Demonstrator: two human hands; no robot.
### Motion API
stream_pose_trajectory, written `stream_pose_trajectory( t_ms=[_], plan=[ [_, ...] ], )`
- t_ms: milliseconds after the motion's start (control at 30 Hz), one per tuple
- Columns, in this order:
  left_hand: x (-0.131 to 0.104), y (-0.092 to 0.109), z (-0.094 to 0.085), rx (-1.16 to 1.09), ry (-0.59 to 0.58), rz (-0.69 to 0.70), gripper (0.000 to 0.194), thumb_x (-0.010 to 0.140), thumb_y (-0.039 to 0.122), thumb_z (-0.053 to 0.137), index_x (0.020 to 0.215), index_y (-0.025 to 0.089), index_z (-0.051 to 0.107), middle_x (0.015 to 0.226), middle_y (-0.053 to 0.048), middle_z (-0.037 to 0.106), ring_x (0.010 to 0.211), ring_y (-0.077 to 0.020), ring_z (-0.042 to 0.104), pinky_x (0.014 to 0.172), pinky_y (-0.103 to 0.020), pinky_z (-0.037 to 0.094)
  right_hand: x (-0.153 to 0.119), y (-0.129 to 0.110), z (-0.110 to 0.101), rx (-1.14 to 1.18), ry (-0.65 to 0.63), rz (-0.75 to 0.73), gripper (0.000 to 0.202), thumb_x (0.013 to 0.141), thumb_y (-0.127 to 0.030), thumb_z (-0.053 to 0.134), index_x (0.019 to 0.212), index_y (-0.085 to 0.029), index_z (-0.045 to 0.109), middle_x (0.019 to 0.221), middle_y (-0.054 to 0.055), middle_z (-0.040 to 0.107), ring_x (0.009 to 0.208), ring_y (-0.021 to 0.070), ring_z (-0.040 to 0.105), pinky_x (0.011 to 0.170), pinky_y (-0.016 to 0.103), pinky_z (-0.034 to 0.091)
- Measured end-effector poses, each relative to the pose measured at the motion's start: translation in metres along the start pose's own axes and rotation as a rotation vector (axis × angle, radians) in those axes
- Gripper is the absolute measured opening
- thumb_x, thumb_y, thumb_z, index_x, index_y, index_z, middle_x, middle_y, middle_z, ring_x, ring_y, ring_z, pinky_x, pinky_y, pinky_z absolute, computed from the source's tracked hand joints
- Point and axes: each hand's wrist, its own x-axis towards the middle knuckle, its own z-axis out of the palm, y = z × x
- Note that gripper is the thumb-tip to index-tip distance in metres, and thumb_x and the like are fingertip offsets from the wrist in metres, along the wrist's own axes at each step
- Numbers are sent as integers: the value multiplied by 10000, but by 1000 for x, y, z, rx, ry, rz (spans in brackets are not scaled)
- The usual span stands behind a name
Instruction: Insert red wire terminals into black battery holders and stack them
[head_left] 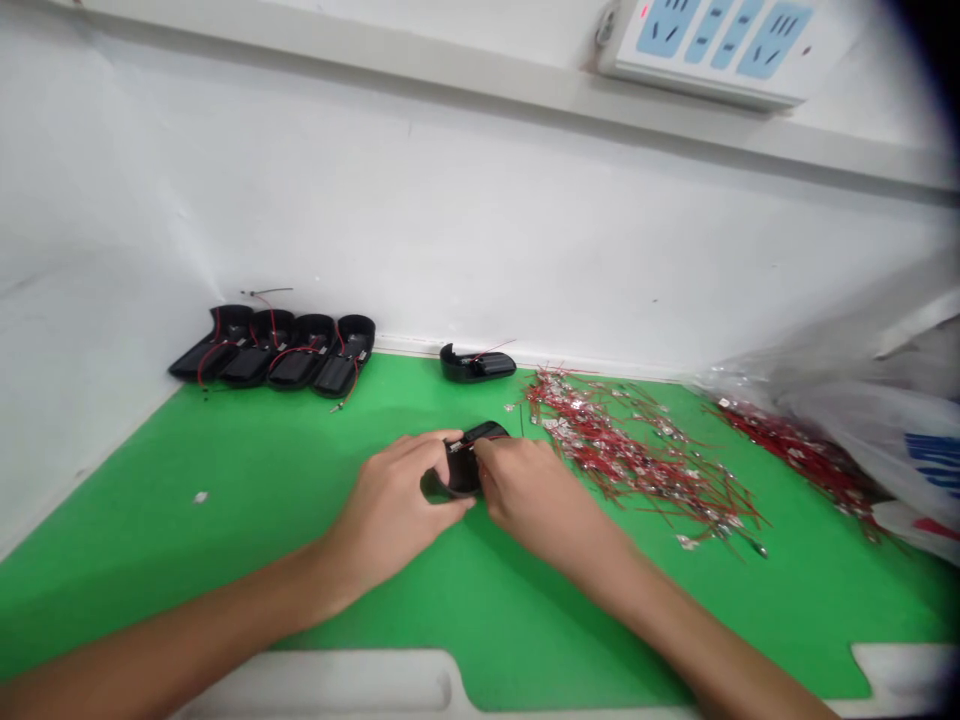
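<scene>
A black plastic housing (pixel 463 470) is held above the green mat, near its middle. My left hand (pixel 394 500) grips its left side, thumb below and fingers along the upper edge. Over its right side my right hand (pixel 521 485) has its fingers pinched together, with a bit of red wire showing by the fingertips; the fingertips themselves are partly hidden. Just behind lies another black housing (pixel 480 364) with a thin red wire. Right of my hands spreads a loose pile of red wires with small metal tabs (pixel 630 445).
Several black housings with red wires (pixel 281 350) stand in a row at the back left. A plastic bag (pixel 877 430) with more red wires (pixel 802 455) lies right. A small metal piece (pixel 200 497) is on the green mat (pixel 247 540). A power strip (pixel 712 50) hangs above.
</scene>
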Motion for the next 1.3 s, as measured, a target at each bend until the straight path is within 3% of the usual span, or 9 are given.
stream_pose_trajectory(
  t_ms=[100,333,600,833,1133,1300],
  plan=[
    [1,-1,1,-1,1,-34,402,641,56,855,726,232,504,1218,-6,749,1083,-227,720,915,-352,552,2,3,1,30,33,18,183,897,-46,491,869,-145,643,815,93,702,637,176,570,600,330,223],
    [10,-7,-1,10,-18,-85,368,657,100,842,709,234,503,1266,-44,734,1121,-271,716,963,-427,570,16,30,9,388,120,56,224,876,-106,609,667,-175,572,594,-13,574,532,114,458,551,261,237],
    [13,-18,-7,-21,-7,-169,350,675,183,836,706,239,493,1269,-60,730,1134,-274,713,910,-408,610,24,36,18,511,204,40,56,865,-114,664,876,-167,653,677,-29,613,600,128,551,569,228,373],
    [13,-22,-8,-18,22,-194,346,682,180,828,711,237,488,1270,-66,728,1091,-265,723,900,-398,590,20,36,25,503,322,-65,282,836,-30,585,1029,-156,747,856,49,686,725,168,623,677,274,472],
    [14,-17,-8,-2,38,-147,358,673,133,813,700,236,471,1223,-58,745,1063,-269,729,887,-394,572,16,22,28,510,385,-99,253,918,-100,549,1074,-133,745,932,93,700,753,180,649,700,297,531],
    [14,-17,-8,-8,45,-137,369,672,122,823,701,235,473,1214,-63,748,1078,-272,726,887,-391,573,13,19,34,441,423,-136,263,943,-100,539,1123,-111,729,1022,129,705,869,220,677,783,337,575]
  ],
)
